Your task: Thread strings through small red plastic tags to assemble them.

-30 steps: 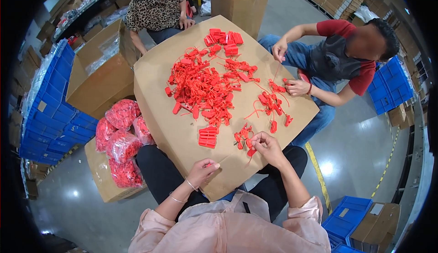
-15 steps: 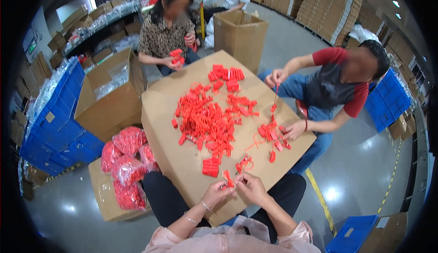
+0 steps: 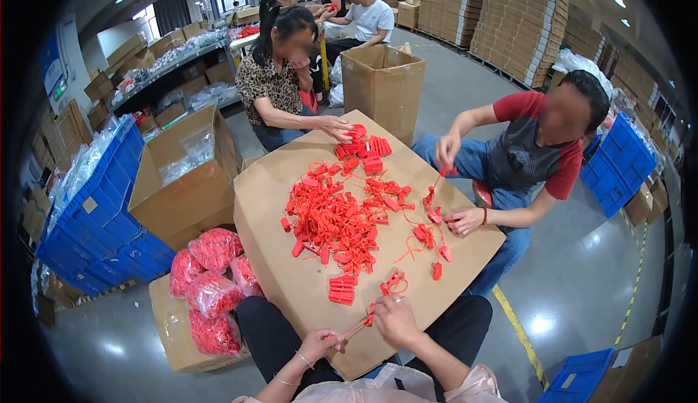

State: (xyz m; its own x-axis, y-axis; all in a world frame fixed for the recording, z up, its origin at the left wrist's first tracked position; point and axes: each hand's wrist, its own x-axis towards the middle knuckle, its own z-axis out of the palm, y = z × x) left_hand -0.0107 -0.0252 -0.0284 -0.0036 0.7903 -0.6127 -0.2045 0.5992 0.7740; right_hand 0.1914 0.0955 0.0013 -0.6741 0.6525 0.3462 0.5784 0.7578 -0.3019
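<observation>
Close to the table's near edge, my left hand (image 3: 322,346) pinches one end of a thin red cord (image 3: 355,329) pulled taut between my hands. My right hand (image 3: 396,321) is closed at the other end, by a small red piece (image 3: 368,320) partly covered by its fingers. Just beyond that hand lies a loose red corded piece (image 3: 393,281). A neat row of red plastic pieces (image 3: 342,289) sits to its left. Farther in, a large tangled heap of red corded pieces (image 3: 334,214) covers the middle of the cardboard tabletop (image 3: 447,276).
A co-worker's hand (image 3: 465,221) at the right handles red corded pieces; another person's hand (image 3: 336,128) reaches to stacked red pieces (image 3: 373,148) at the far corner. Bags of red pieces (image 3: 213,292) sit left of my knee. Cardboard boxes (image 3: 385,86) and blue crates (image 3: 94,214) surround the table.
My hands have moved apart, the left one down and leftward, stretching the cord between them. The far co-worker's hand has reached onto the table's stacked pieces. My view has shifted slightly.
</observation>
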